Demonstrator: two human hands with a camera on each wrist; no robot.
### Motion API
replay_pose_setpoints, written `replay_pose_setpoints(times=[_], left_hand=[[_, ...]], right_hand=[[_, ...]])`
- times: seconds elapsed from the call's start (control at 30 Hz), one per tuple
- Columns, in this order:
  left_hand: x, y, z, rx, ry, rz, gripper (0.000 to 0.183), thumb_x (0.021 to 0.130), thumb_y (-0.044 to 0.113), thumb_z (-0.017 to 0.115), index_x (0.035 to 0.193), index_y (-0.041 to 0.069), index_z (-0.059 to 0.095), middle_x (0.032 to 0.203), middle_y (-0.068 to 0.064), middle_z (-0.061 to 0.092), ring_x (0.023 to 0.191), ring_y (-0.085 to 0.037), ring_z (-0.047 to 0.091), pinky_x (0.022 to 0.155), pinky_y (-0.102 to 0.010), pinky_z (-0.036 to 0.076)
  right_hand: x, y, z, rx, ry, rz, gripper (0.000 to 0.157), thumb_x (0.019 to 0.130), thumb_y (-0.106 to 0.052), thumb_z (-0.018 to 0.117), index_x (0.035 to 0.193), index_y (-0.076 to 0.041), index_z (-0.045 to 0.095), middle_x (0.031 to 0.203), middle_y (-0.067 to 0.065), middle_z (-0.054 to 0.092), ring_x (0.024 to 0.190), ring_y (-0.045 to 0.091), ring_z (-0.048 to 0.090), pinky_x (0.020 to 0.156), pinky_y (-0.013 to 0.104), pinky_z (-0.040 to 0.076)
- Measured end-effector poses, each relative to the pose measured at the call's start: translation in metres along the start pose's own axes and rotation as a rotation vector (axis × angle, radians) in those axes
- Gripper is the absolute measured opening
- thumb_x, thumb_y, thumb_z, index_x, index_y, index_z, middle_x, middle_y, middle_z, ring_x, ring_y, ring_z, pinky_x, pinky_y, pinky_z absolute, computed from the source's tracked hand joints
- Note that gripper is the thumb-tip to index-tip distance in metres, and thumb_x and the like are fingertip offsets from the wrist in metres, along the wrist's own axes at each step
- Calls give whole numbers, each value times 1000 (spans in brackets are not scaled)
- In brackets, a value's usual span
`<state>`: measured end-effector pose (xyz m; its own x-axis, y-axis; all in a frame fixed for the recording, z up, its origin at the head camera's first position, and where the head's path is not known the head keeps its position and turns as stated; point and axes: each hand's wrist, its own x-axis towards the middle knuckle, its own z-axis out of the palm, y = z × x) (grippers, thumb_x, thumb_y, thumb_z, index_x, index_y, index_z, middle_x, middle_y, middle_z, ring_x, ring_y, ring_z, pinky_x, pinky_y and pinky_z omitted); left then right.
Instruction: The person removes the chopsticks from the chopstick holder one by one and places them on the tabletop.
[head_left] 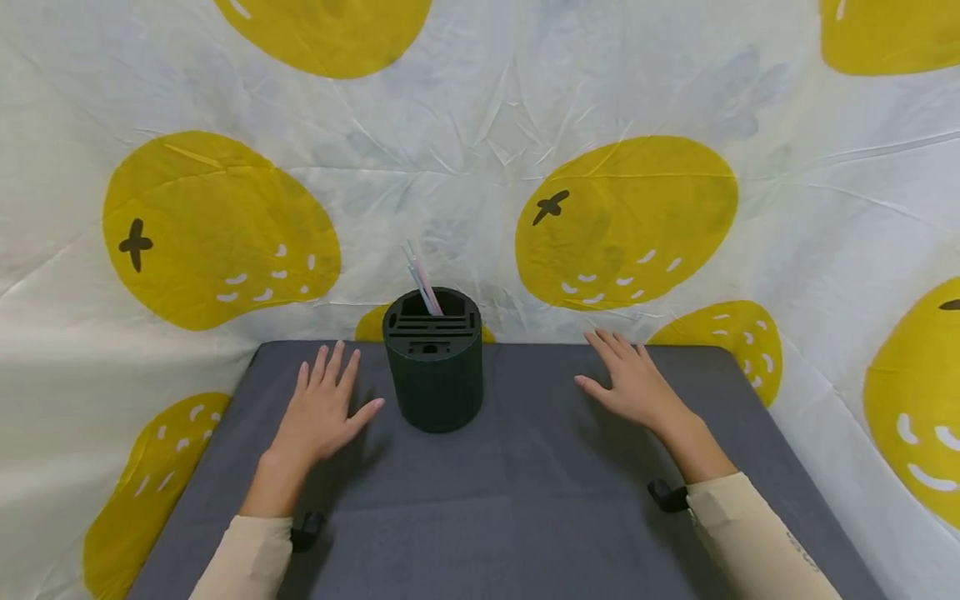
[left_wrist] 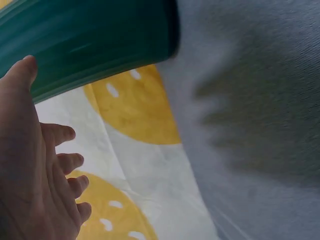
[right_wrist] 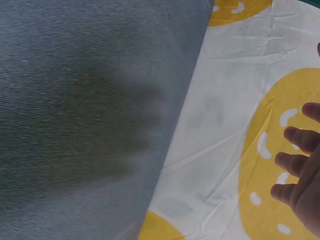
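Observation:
A dark green cylindrical pen holder (head_left: 437, 392) stands upright near the table's back edge, its top divided into slots. Thin pale pink and blue sticks (head_left: 424, 283) lean out of its rear compartment. To its left, my left hand (head_left: 318, 417) is held over the table with fingers spread and the thumb toward the holder. The left wrist view shows the holder's glossy side (left_wrist: 100, 45) close to that thumb. My right hand (head_left: 633, 387) hovers farther off on the holder's right, fingers extended, holding nothing. Each hand casts a shadow on the cloth.
A dark grey cloth covers the table (head_left: 510, 517). Behind and around it hangs a white fabric sheet (head_left: 465, 208) printed with large yellow fruit shapes. Dark wrist-camera mounts (head_left: 667, 496) sit under both wrists, next to the beige sleeves (head_left: 750, 533).

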<state>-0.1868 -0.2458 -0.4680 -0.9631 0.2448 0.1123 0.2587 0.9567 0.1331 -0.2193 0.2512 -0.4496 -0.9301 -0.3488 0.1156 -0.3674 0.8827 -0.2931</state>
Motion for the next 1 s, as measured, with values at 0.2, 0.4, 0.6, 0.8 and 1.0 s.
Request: replay_pose_setpoints(times=[0.2,0.4,0.6,0.8,1.0], left_hand=[[5,4,-17,20,8,13,95,100,69,46,166,7,18,173,-22,7,158,-49,8,124,-69,8],[12,9,-30,15,12,27,97,100,71,44,167,7,15,173,-23,7,158,-47,10,125,-67,7],[21,19,-42,2,66,76,97,99,72,44,167,7,16,173,-22,9,159,-43,12,125,-66,11],[33,34,-54,-29,65,107,100,100,74,40,167,6,9,174,-19,2,160,-40,7,126,-65,11],[49,50,-63,-102,16,117,102,100,76,35,167,5,8,174,-15,-5,162,-35,3,127,-62,9]], right_hand=[[14,-9,-7,27,11,-48,82,100,-48,64,164,-9,30,168,22,29,155,48,22,121,73,15],[29,-18,-19,61,16,-105,81,100,-44,65,163,-9,31,166,22,31,152,48,30,120,69,25],[49,-31,-37,76,-28,-130,80,101,-43,65,163,-7,31,168,21,30,152,45,31,121,66,27],[67,-44,-49,135,-64,-132,79,102,-48,62,164,-12,30,170,15,27,156,40,27,124,64,24],[88,-61,-53,205,-61,-138,76,101,-51,61,164,-17,33,168,9,33,155,36,31,123,62,26]])
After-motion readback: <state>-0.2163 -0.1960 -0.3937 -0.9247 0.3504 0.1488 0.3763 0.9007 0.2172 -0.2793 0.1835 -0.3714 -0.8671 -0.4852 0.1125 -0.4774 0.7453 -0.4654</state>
